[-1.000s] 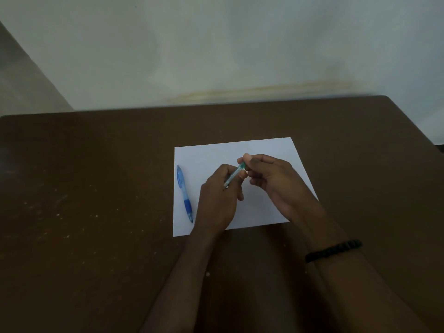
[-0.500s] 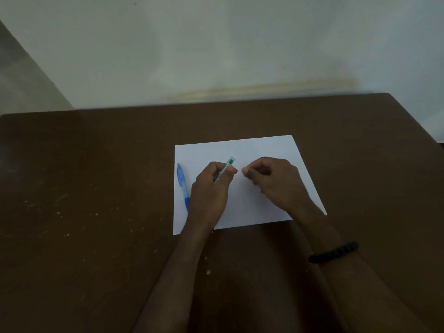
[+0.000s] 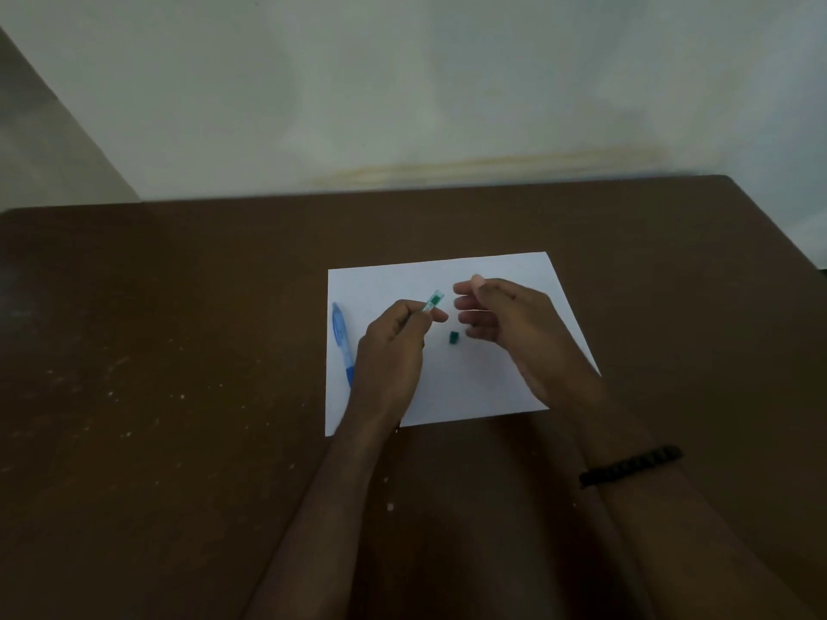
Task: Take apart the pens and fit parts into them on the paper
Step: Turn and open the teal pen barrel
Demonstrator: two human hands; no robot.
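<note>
Brown table [image 3: 179, 351]: left grip [image 3: 394, 351] clasps green pen [image 3: 433, 302]; right grip [image 3: 501, 315] loose.

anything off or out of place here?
Nothing alarming. A small green piece lies loose on the paper between the hands, likely a pen part. The left hand grips the green pen; the blue pen lies at the paper's left edge.
</note>
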